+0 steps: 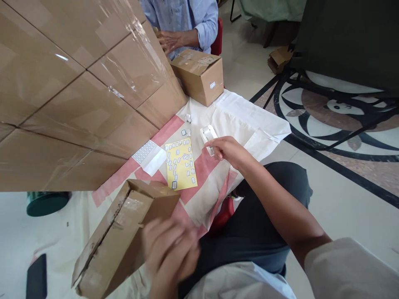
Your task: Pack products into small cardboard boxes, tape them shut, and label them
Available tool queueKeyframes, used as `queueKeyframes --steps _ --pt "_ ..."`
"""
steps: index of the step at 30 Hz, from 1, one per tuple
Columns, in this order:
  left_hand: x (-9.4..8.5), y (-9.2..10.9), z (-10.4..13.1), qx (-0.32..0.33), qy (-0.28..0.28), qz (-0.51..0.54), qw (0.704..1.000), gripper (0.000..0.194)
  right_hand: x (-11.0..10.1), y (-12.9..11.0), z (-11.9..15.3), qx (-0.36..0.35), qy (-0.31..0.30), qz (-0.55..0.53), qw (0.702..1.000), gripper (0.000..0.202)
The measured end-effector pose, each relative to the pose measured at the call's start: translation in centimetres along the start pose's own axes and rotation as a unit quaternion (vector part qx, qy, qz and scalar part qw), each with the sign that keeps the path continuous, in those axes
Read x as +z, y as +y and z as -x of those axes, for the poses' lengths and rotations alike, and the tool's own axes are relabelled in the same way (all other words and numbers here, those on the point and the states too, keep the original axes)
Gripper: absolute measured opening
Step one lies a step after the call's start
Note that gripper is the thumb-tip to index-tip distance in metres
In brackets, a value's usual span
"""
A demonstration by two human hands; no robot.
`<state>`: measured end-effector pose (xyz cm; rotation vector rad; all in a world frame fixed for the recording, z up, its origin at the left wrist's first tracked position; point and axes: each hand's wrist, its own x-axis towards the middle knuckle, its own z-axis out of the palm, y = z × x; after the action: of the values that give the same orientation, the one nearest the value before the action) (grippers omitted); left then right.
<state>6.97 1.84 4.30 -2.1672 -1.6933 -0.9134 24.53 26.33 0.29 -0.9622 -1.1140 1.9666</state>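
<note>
My right hand (226, 150) reaches over the cloth-covered table, its fingers bent onto the near side of a small white object (208, 133), pointing finger on top. Smeared by motion, my left hand (171, 249) hangs in front of an open-edged cardboard box (124, 232); whether it holds anything is hidden. Between the hands lies a yellow sheet (183, 178) bearing many small outlined stickers. Left of it are a sheet of printed labels (144, 153) and a blank white paper piece (156, 162). Small paper scraps (188, 118) lie beyond the yellow sheet.
A tall stack of taped cartons (77, 95) rises at the left. Across the table, a person in a blue shirt (199, 16) sits behind a closed cardboard box (202, 77). A dark phone-like object (36, 277) and a green round container (46, 203) are at lower left.
</note>
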Motion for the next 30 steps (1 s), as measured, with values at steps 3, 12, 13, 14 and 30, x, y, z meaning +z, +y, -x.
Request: queueKeyframes --steps 3,12,13,14,30 --pt "8.3 0.4 -5.3 -0.064 -0.018 0.075 0.995 0.062 0.0 0.0 0.1 0.015 0.004 -0.011 1.0 0.011" --pt "18.7 -5.9 -12.6 -0.058 -0.144 0.097 0.983 0.098 -0.2 -0.7 0.4 0.0 -0.003 0.052 0.999 0.038" --pt "19.0 -6.1 -12.2 -0.066 -0.134 0.108 0.983 0.096 -0.2 -0.9 0.6 0.011 -0.01 0.046 0.999 0.032" --pt "19.2 -6.2 -11.8 -0.076 -0.126 0.116 0.982 0.094 -0.2 -0.9 0.8 0.02 -0.012 0.042 0.999 0.024" --pt "19.5 -5.3 -11.5 -0.118 -0.081 0.1 0.985 0.082 -0.2 -0.6 1.4 0.037 0.019 0.089 0.995 0.018"
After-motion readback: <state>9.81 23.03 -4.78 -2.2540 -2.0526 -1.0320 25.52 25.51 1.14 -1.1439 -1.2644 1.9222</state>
